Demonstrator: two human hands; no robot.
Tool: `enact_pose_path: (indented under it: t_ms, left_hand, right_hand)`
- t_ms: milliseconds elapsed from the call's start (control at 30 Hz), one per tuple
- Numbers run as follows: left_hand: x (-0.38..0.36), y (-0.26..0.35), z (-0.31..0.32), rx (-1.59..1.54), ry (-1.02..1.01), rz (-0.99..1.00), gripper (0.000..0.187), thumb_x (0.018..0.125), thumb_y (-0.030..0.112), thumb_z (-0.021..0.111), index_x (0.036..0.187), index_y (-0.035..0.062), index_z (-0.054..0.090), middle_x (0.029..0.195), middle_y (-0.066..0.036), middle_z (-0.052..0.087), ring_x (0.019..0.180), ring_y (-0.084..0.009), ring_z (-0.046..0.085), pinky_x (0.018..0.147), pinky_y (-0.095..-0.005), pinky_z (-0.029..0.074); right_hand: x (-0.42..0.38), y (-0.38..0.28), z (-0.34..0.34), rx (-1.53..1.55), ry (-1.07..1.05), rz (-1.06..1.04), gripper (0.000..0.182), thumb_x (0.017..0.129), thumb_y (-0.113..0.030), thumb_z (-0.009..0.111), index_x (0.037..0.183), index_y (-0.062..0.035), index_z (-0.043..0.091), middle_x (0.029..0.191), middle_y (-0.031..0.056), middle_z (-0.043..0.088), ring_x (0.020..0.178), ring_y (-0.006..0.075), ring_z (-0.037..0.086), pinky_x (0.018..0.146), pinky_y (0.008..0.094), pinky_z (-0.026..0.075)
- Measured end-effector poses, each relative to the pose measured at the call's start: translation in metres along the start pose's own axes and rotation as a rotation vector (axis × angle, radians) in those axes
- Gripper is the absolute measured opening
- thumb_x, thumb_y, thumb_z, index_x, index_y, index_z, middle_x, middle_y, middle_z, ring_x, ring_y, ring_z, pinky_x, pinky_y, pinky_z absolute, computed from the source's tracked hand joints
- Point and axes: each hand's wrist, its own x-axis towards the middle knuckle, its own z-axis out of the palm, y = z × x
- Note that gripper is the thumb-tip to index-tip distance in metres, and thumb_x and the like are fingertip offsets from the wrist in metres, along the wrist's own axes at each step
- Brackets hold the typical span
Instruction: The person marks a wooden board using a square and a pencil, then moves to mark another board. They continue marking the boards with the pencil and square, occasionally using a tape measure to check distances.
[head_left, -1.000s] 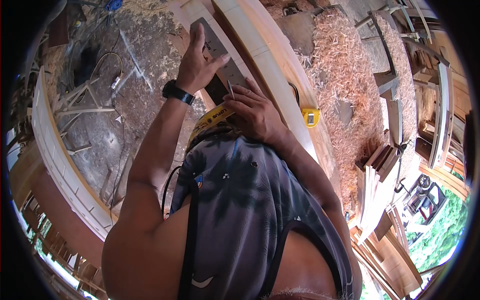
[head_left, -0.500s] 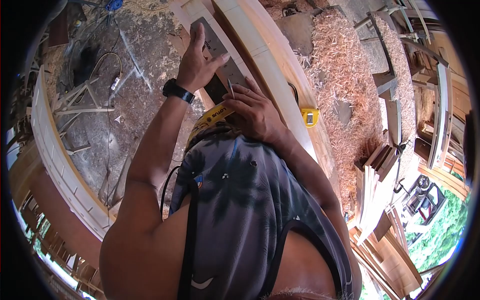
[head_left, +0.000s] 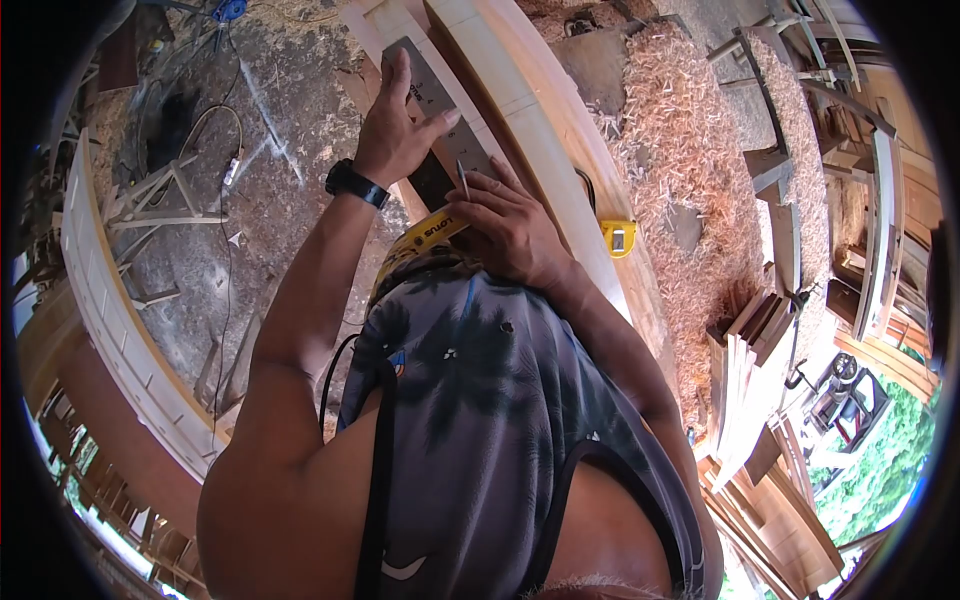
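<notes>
A grey metal ruler with numbers along it lies lengthwise over pale wooden boards. My left hand holds the ruler from its left side, index finger stretched along it and thumb across its face; the other fingers are mostly hidden. Lower down, my right hand pinches a thin pencil, its tip pointing up over the ruler. The fingers of that hand reach toward the ruler's right edge. Against my shirt, beside the right hand, is a yellow tool marked LOTUS, partly covered.
A yellow tape measure sits on the long curved wooden beam at right. Wood shavings cover the floor beyond. Stacked boards stand lower right. At left are a curved panel, a wooden frame and a cable.
Hardly anything differs. Both hands keep their places on and by the ruler, with only a very slight shift of the right hand and pencil.
</notes>
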Motion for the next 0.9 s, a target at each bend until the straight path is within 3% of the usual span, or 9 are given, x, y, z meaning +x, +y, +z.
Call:
enact_pose_path:
  t_ms: [200,267,300,400,467,500,567,633,900]
  left_hand:
    - [-0.001,0.001,0.001,0.13,0.045,0.045,0.104,0.091,0.027,0.078,0.161,-0.0038,0.009,0.167,-0.033,0.008,0.155,-0.0375,0.022,0.118,-0.0371,0.039]
    - [-0.002,0.001,0.0,0.206,0.059,0.06,0.104,0.091,0.029,0.078,0.162,-0.0027,0.01,0.166,-0.033,0.01,0.154,-0.0388,0.025,0.117,-0.037,0.04]
    - [-0.002,0.001,0.0,0.174,0.054,0.046,0.104,0.091,0.031,0.078,0.162,-0.0026,0.011,0.166,-0.034,0.011,0.152,-0.0398,0.028,0.117,-0.0374,0.041]
    - [-0.002,-0.001,0.004,0.152,0.073,0.022,0.104,0.09,0.035,0.078,0.162,-0.0003,0.012,0.163,-0.033,0.021,0.147,-0.0401,0.038,0.113,-0.0386,0.045]
    - [-0.002,0.013,-0.002,0.167,0.097,0.01,0.104,0.091,0.037,0.078,0.163,0.002,0.012,0.161,-0.032,0.03,0.144,-0.0396,0.045,0.111,-0.0396,0.047]
    - [-0.003,0.019,-0.007,0.125,-0.018,-0.135,0.104,0.091,0.039,0.077,0.164,0.0051,0.011,0.155,-0.03,0.04,0.139,-0.0383,0.051,0.108,-0.0398,0.049]
    - [-0.004,0.021,-0.01,0.078,-0.133,-0.281,0.104,0.091,0.041,0.076,0.164,0.0082,0.01,0.149,-0.027,0.051,0.134,-0.0371,0.057,0.105,-0.04,0.051]
    - [-0.004,0.01,-0.006,0.117,-0.05,-0.105,0.11,0.089,0.049,0.073,0.164,0.0095,0.003,0.115,-0.034,0.068,0.106,-0.049,0.068,0.092,-0.0475,0.057]
    - [0.0,0.017,-0.01,0.161,-0.13,-0.189,0.108,0.091,0.044,0.071,0.164,0.0085,0.0,0.1,-0.031,0.072,0.096,-0.0474,0.071,0.086,-0.0482,0.058]
  right_hand:
    - [0.01,-0.009,-0.017,0.178,0.032,0.097,0.045,0.071,-0.002,0.073,0.116,-0.0061,0.069,0.122,0.0153,0.069,0.132,0.0337,0.057,0.124,0.0581,0.024]
    - [0.016,-0.009,-0.033,0.241,0.051,0.114,0.035,0.076,-0.002,0.072,0.111,-0.0053,0.073,0.107,0.0169,0.073,0.115,0.0358,0.066,0.114,0.0531,0.041]
    - [0.021,-0.008,-0.037,0.238,0.048,0.115,0.035,0.076,-0.002,0.072,0.111,-0.0053,0.073,0.107,0.0169,0.073,0.115,0.0358,0.066,0.114,0.0531,0.041]
    - [0.038,-0.001,-0.048,0.043,0.155,0.302,0.028,0.085,-0.002,0.066,0.112,-0.0047,0.073,0.08,0.0221,0.07,0.077,0.0436,0.069,0.069,0.0503,0.054]
    - [0.052,-0.008,-0.061,0.036,0.114,0.408,0.027,0.087,-0.003,0.065,0.112,-0.0058,0.073,0.079,0.0229,0.069,0.075,0.0444,0.069,0.067,0.0514,0.054]
    - [0.056,-0.009,-0.064,0.031,0.075,0.516,0.026,0.089,-0.005,0.064,0.113,-0.0069,0.073,0.078,0.0236,0.069,0.073,0.0451,0.068,0.064,0.0524,0.054]
    - [0.059,0.007,-0.054,-0.079,0.155,0.449,0.021,0.093,-0.01,0.063,0.113,-0.0083,0.073,0.076,0.0225,0.069,0.071,0.0445,0.069,0.063,0.0529,0.054]
    - [0.063,0.012,-0.05,-0.153,0.172,0.371,0.016,0.094,-0.014,0.064,0.107,-0.0087,0.073,0.074,0.0221,0.069,0.071,0.0438,0.069,0.064,0.0515,0.055]
    - [0.068,0.008,-0.044,-0.308,0.113,0.376,0.014,0.093,-0.015,0.066,0.098,-0.0056,0.075,0.071,0.021,0.069,0.069,0.04,0.07,0.064,0.0474,0.056]
